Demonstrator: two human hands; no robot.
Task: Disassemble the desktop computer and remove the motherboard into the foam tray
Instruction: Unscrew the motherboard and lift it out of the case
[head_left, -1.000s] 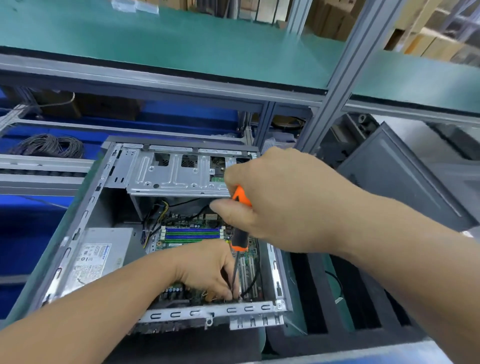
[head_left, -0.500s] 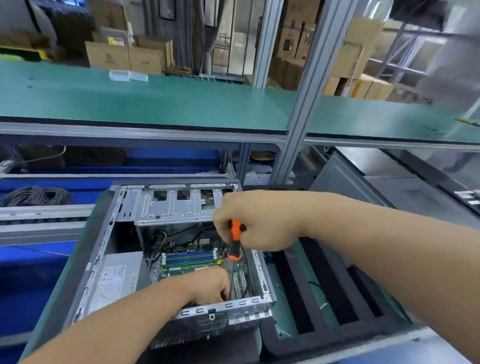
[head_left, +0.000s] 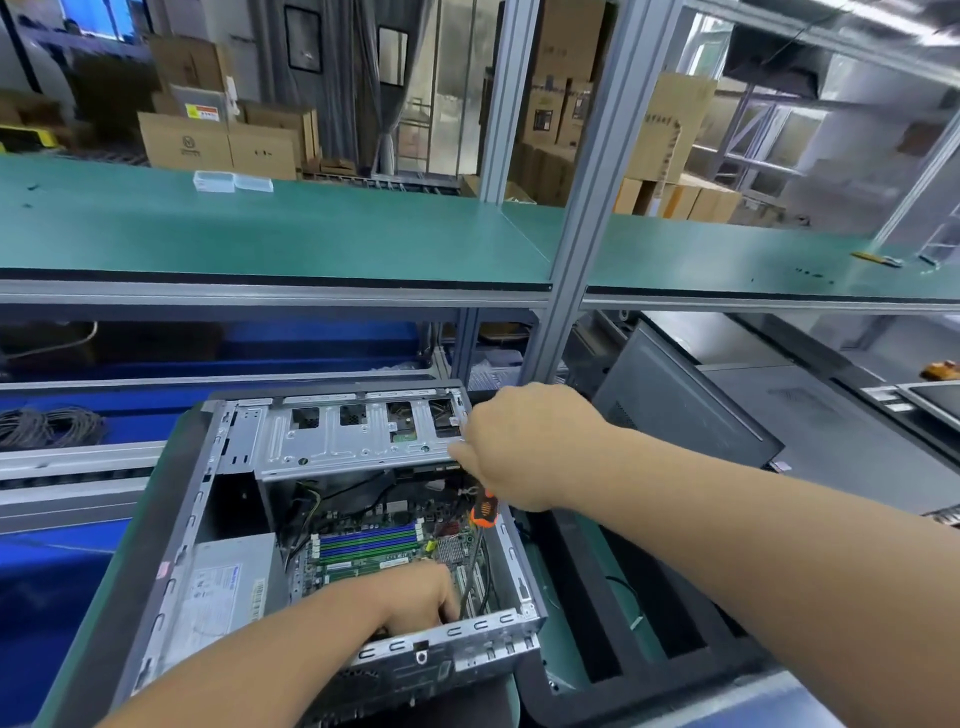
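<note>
Bare forearms enter from the bottom of the frame. At lower centre the left hand (head_left: 415, 597) reaches into the open case (head_left: 467, 657), fingers curled down at the motherboard's (head_left: 374, 551) near edge; whether they pinch anything I cannot tell. Right of the case lies the black foam tray (head_left: 649, 644). Higher, at centre, the right hand (head_left: 524, 447) grips an orange-handled screwdriver (head_left: 483, 512), its shaft slanting down toward the left hand. Beyond, a green shelf (head_left: 311, 234) spans the frame.
</note>
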